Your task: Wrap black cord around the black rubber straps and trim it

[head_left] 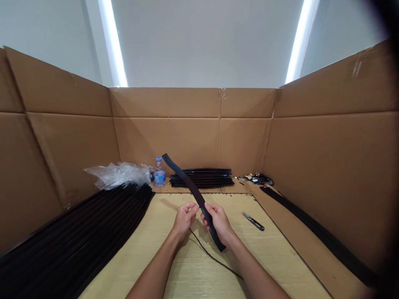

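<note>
Two bare hands held a long black leather strip (pixel 195 193) above the middle of a pale woven desk (pixel 183 270). The right hand (pixel 220 223) had its fingers closed around the strip's lower half, hiding that stretch. The left hand (pixel 183 220) curled beside it, its fingertips (pixel 197 207) at the strip's edge; whether they gripped could not be made out. A thin dark cord (pixel 215 258) ran across the desk beneath the wrists, its upper end lost near the left hand. Black-handled thread snips (pixel 253 221) lay near the right edge. A large stack of black strips (pixel 77 236) ran out of view along the left edge. Beyond the far edge sat a smaller stack (pixel 202 177), a water bottle (pixel 159 172) and crumpled clear plastic (pixel 118 175).
</note>
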{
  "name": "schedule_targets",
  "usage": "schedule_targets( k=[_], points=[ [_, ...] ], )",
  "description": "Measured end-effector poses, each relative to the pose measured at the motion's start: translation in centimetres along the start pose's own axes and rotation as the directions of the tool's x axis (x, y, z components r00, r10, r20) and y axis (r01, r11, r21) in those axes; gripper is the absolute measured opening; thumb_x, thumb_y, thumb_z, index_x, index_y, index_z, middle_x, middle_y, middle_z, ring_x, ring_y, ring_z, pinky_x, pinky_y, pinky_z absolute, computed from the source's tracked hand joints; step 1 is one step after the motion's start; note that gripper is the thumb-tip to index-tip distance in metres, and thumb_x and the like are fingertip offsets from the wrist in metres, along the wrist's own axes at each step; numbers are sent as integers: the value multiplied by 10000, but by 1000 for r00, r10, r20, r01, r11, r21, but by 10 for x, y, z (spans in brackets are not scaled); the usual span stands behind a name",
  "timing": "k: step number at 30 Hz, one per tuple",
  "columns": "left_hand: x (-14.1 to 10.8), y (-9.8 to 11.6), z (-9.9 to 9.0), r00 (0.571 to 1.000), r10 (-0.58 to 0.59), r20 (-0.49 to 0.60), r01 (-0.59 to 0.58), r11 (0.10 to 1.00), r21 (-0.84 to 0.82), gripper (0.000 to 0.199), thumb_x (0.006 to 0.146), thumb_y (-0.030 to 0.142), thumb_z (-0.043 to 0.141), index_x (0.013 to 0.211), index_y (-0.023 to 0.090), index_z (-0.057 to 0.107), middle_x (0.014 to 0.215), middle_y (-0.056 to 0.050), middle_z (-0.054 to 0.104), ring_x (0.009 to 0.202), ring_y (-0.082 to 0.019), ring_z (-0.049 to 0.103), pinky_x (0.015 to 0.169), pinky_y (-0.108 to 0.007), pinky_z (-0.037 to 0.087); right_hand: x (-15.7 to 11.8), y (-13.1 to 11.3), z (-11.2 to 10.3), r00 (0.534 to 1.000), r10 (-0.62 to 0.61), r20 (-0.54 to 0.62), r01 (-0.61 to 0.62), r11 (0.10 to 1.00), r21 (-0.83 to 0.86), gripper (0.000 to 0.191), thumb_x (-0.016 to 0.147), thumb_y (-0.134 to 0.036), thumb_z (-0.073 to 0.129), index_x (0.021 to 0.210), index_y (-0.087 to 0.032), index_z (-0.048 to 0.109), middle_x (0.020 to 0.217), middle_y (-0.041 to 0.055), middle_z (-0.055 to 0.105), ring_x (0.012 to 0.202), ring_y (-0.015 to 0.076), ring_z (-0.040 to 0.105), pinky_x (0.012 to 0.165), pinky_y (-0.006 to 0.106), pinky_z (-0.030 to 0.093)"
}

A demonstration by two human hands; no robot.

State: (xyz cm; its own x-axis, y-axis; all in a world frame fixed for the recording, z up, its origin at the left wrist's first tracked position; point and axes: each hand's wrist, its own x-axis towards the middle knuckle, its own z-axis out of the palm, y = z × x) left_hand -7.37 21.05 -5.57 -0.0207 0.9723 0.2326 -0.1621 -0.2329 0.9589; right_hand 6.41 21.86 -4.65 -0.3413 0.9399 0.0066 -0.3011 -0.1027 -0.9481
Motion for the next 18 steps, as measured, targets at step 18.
schedule_targets(
  k=[18],
  points=[
    [-1,0,1,999,18,-50,-17,1000,2,430,657,465,767,695,150,477,513,37,518,375,-22,248,395,-191,108,0,3,1,996,-73,59,67,992,104,567,590,-618,719,762,-123,502,691,15,614,508,35,511,447,145,381]
  ],
)
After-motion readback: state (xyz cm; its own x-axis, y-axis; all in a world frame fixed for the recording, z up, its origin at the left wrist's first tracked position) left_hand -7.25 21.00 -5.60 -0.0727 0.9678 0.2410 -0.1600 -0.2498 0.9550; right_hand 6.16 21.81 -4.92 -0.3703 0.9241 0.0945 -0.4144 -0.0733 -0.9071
